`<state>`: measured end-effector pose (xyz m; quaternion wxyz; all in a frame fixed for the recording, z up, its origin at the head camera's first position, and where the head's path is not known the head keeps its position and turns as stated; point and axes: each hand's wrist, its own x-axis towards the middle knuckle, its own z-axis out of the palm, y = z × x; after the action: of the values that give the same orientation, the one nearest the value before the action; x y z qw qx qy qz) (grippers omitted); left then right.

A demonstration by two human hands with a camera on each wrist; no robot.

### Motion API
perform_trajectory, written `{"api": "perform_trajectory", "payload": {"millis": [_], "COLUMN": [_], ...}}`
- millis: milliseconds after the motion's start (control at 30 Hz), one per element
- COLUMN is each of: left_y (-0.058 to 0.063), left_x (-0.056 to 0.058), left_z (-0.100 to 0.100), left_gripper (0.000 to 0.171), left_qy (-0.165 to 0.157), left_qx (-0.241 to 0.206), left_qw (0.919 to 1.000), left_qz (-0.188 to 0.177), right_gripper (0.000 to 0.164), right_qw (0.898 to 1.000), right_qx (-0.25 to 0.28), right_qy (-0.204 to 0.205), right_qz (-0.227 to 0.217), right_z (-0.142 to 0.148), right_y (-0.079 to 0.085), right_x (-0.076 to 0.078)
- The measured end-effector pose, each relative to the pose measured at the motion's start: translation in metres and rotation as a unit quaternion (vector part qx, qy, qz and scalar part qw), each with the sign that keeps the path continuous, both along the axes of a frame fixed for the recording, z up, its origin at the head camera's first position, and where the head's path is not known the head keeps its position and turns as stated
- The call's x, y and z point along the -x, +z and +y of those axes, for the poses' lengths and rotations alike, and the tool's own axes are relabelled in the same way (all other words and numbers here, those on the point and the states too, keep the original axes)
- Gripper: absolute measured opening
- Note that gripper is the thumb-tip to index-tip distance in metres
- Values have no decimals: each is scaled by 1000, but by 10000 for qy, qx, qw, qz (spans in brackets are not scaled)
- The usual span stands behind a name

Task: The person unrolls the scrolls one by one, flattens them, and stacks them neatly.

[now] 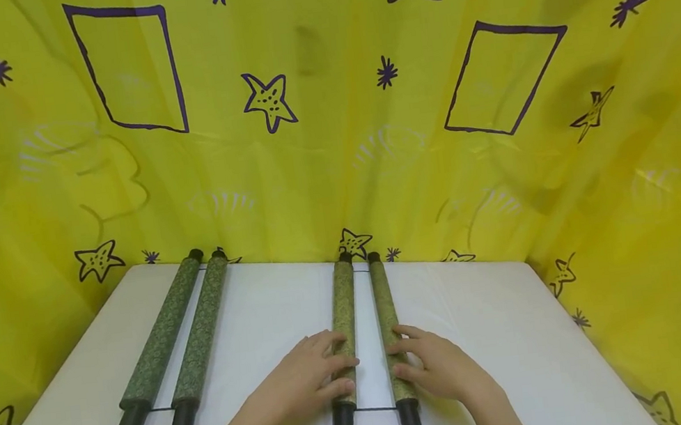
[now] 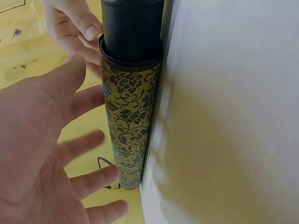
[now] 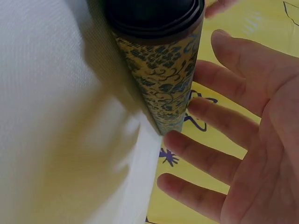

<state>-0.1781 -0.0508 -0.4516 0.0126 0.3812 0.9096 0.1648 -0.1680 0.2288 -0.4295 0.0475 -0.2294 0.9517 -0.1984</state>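
A scroll with two rollers lies on the white table, wrapped in yellow-gold brocade with dark floral patterns and black end knobs. Over its left roller (image 1: 343, 303) my left hand (image 1: 308, 374) reaches from the side, fingertips on the brocade. My right hand (image 1: 440, 364) does likewise at the right roller (image 1: 383, 299). In the left wrist view, the fingers (image 2: 96, 183) are spread and fairly straight beside the brocade. Straight, parted fingers (image 3: 205, 158) also show in the right wrist view, next to the patterned roller (image 3: 161, 74). A narrow white strip shows between the rollers.
To the left lies a similar scroll in green brocade, with a left roller (image 1: 162, 338) and a right roller (image 1: 200, 340). A yellow curtain (image 1: 336, 171) with purple stars and outlines hangs behind the white table (image 1: 485, 322) and along its sides.
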Motion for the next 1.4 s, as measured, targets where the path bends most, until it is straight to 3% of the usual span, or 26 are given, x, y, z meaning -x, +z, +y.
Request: {"api": "perform_trajectory", "payload": {"millis": [200,833,1100,1400], "left_y": [1,3,7,5], "left_x": [1,6,8,11], "left_z": [0,-6,-10,-13], "left_gripper": [44,40,32,26], "left_qy": [1,149,163,113], "left_qx": [53,93,-243,-336], "left_qw": [9998,9997,9991,9993], "left_qz": [-174,149,302,111], "right_gripper": [34,35,34,31], "right_qw": [10000,9997,9996,9994], "right_qx": [-32,-131,-93,-69], "right_qy": [-52,-220,-258,-314], "right_qz": [48,0,86,-99], "right_z": [0,4,10,12], "right_y": [-1,2,0,0], "right_x": [1,1,4,3]}}
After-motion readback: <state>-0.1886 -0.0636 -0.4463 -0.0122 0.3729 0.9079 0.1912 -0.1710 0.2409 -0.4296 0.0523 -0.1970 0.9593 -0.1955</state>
